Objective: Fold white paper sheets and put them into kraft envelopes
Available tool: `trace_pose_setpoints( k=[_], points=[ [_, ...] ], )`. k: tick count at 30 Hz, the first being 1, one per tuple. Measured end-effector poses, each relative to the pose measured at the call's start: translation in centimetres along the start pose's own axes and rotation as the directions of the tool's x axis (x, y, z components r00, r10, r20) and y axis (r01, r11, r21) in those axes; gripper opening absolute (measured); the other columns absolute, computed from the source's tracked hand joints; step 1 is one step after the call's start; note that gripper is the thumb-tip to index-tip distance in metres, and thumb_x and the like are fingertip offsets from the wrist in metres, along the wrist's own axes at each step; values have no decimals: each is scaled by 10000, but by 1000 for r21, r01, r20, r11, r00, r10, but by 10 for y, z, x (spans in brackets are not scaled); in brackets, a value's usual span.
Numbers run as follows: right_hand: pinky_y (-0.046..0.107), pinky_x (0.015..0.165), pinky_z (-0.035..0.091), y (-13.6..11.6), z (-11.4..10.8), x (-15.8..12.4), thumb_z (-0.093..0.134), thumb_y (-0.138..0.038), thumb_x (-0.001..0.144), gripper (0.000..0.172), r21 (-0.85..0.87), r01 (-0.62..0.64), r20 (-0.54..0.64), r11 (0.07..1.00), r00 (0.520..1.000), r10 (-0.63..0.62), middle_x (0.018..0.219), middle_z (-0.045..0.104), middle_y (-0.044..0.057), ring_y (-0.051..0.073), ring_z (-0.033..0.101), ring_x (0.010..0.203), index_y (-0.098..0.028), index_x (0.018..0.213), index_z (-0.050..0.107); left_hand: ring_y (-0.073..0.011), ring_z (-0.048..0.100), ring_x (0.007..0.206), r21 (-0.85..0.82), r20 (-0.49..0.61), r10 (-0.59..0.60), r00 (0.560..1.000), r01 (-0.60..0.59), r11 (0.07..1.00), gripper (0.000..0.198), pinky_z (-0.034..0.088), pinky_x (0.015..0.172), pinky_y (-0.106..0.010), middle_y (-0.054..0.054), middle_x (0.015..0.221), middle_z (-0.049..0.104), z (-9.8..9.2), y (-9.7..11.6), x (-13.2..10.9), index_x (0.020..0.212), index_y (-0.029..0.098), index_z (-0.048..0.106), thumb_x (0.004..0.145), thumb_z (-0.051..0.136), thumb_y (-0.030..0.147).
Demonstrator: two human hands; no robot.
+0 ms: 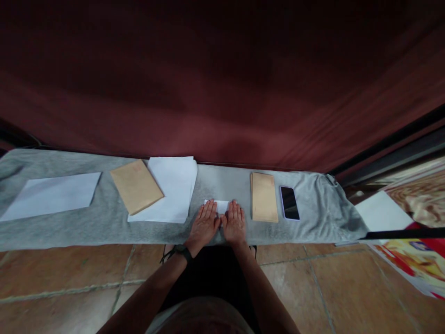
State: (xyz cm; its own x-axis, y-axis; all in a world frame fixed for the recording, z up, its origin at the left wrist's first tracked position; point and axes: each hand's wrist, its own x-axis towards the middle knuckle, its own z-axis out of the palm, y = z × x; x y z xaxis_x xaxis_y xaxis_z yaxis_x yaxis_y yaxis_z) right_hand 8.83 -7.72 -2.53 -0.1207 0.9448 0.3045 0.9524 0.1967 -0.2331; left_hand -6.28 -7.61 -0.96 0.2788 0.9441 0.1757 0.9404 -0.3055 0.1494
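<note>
A small piece of white paper (222, 206) lies on the grey cloth in front of me, mostly covered by my hands. My left hand (205, 223) rests flat on its left part, fingers stretched forward. On its right part my right hand (233, 223) lies flat too, thumb close to the other thumb. Just right of my hands is a stack of brown envelopes (264, 197). To the left, a pile of white sheets (174, 185) is partly covered by another brown envelope stack (136, 186).
A long narrow surface under grey cloth (320, 204) runs across the view against a dark red wall (222, 116). A phone (289, 202) lies at right, more white paper (55, 194) at far left. A colourful printed box (417, 262) stands beyond the right end, above tiled floor (295, 278).
</note>
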Motion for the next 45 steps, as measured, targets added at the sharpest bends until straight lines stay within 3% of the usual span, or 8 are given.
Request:
trace_pose_setpoints(
  k=[9,17,22,26,36,45],
  points=[
    [506,1189,297,10,-2,-1,353,-407,1061,636,-18,-18,-19,1000,1000,18,1582,382,228,331,365,1472,-30,1569,294,-290,264,1526,-6,-10,-9,1000,9,1000,653,244,1239,-468,-201,1606,350,-2,-2,-1,1534,27,350,1004,353,408],
    [515,1178,323,12,-5,-2,322,-351,1066,603,7,-16,-63,1000,998,17,1581,387,222,311,368,1474,-43,1581,262,-312,268,1523,-26,-5,1,1000,-1,1000,665,246,1230,-504,-189,1620,332,-3,-2,0,1551,102,352,985,411,446],
    [465,1193,334,-6,-11,-12,345,-341,1062,546,70,142,20,987,989,-144,1570,437,150,250,385,1471,-97,1550,361,-312,245,1531,-29,33,28,999,-27,999,618,239,1234,-494,-169,1644,284,-5,-4,0,1557,145,361,973,435,333],
    [452,1206,320,-9,-11,-21,378,-403,1063,566,43,144,0,989,990,-144,1555,450,177,256,402,1460,-69,1519,412,-300,247,1531,-26,28,23,999,-22,999,608,238,1233,-507,-134,1649,290,-3,-5,0,1566,193,351,981,420,343],
    [480,1194,321,18,-13,-28,344,-435,1063,624,-9,82,5,997,997,-82,1560,429,210,291,390,1461,-41,1547,342,-299,267,1525,-22,-5,22,1000,-22,1000,662,240,1237,-494,-189,1609,351,-3,-4,-2,1542,55,353,998,354,431],
    [484,1190,327,24,-17,-32,373,-422,1058,618,-18,67,10,998,998,-67,1550,439,224,302,405,1450,-33,1538,358,-296,280,1520,-15,-24,11,1000,-11,1000,657,260,1230,-504,-203,1586,386,-5,-8,-11,1530,33,363,1010,319,432]
  ],
)
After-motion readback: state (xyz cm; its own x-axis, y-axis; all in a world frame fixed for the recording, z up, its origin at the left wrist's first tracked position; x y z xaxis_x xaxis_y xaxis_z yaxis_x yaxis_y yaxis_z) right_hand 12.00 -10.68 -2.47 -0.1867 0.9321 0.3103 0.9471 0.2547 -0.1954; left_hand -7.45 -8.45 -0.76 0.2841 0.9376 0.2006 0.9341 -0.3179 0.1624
